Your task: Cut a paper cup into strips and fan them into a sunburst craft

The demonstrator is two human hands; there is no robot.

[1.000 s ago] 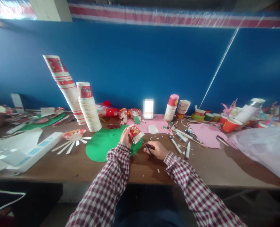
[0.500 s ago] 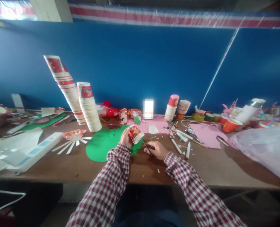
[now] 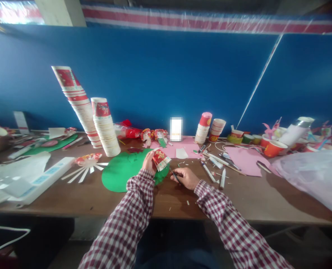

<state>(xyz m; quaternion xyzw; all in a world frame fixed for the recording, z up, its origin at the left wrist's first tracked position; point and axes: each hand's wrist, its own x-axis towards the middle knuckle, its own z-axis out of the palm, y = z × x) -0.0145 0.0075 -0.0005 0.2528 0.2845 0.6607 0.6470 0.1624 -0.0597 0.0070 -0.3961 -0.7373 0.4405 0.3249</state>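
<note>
My left hand [image 3: 148,162] is closed around a red paper cup [image 3: 160,158], tilted with its pale, cut-looking rim toward the lower right. Dark-handled scissors [image 3: 176,177] are in my right hand [image 3: 187,178], their blades pointing up toward the cup's rim with a small gap between. Beneath the cup lies a round green sheet [image 3: 123,173] on the brown table [image 3: 166,203]. To the left rests a cup cut into splayed white strips [image 3: 85,166]. Small paper scraps [image 3: 187,203] lie near my right hand.
Two tall stacks of paper cups [image 3: 105,130] lean at the back left. A white power strip [image 3: 44,181] lies left. Shorter cup stacks [image 3: 202,129], pink sheets [image 3: 243,160], markers [image 3: 208,172] and a plastic bag [image 3: 311,177] are on the right.
Almost nothing differs. Both hands keep their places with the cup and scissors; the scissors appear only very slightly shifted. At the far left edge, another person's hand has moved slightly.
</note>
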